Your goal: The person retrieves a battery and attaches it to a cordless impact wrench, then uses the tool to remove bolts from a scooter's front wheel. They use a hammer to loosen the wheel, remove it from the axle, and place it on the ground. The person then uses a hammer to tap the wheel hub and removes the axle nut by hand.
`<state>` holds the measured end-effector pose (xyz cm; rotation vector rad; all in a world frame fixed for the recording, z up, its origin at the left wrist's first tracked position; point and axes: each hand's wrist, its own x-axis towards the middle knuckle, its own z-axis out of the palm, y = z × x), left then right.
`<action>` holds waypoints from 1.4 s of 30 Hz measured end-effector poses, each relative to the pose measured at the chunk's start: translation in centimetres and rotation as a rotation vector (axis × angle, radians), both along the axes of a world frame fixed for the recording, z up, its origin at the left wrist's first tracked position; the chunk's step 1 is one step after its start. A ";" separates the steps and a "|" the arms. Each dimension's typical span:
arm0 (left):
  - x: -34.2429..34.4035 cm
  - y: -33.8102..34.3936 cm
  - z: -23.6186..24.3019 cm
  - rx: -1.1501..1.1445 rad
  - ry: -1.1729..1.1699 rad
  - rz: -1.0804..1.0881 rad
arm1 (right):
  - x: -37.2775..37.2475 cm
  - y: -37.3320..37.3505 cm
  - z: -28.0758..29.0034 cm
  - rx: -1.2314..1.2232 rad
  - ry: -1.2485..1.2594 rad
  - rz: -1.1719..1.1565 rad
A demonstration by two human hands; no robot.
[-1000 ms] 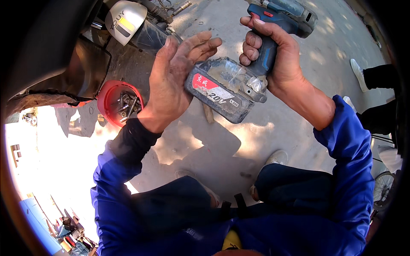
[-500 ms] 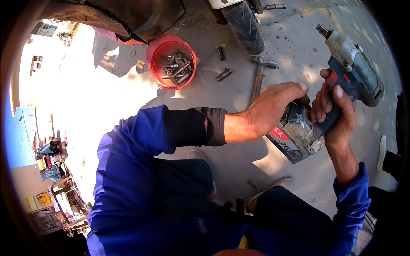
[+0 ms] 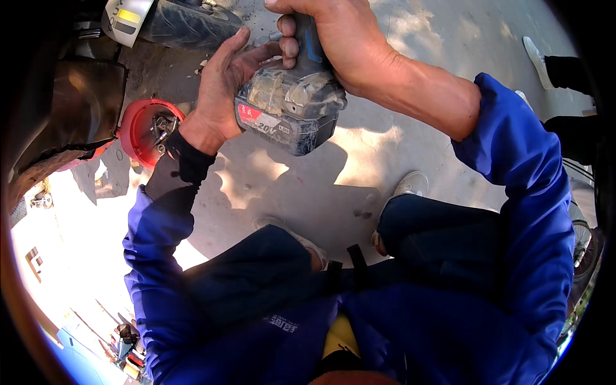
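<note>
At the upper middle of our head view we have the power tool (image 3: pixel 310 45), held up over the grey pavement (image 3: pixel 321 183); the right hand (image 3: pixel 351 45) is wrapped round its grip, fingers curled in on the left side; the tool's upper end runs out past the top edge, so we can't tell how the trigger stands. On the grip's lower end sits the battery pack (image 3: pixel 289 125), dark, dusty, with a red and white label turned toward us; the left hand (image 3: pixel 218 96) is loosely wide, thumb up, its palm against or just beside the pack's left end; its fingers pass behind, partly hidden; we can't tell whether it takes any weight.

Beside the left wrist we see a red bucket (image 3: pixel 133 138) with metal pieces (image 3: pixel 160 131) inside; farther up, a black tyre (image 3: pixel 186 27) next to a pale fender (image 3: pixel 128 18); a dark, glossy cover (image 3: pixel 90 96) fills the left side. Lower down we get the wearer's blue sleeves (image 3: pixel 513 138), dark trousers (image 3: pixel 256 263) and a pale shoe (image 3: pixel 412 184); at far right, another person's dark trouser leg (image 3: pixel 568 76) and white shoe (image 3: pixel 538 63); below those, part of a spoked wheel (image 3: pixel 582 247).
</note>
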<state>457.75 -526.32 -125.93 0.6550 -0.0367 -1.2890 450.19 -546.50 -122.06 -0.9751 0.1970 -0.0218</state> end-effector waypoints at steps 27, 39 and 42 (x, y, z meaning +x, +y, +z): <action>-0.1 1.0 12.5 -0.075 -1.585 0.960 | 0.0 -7.5 1.2 0.318 -0.254 0.354; -3.2 -2.7 11.5 -0.093 -1.556 0.949 | -1.3 -7.0 2.6 0.259 -0.435 0.493; -5.8 -6.7 8.1 -0.263 -1.247 0.703 | -1.4 -4.9 4.0 0.174 -0.309 0.362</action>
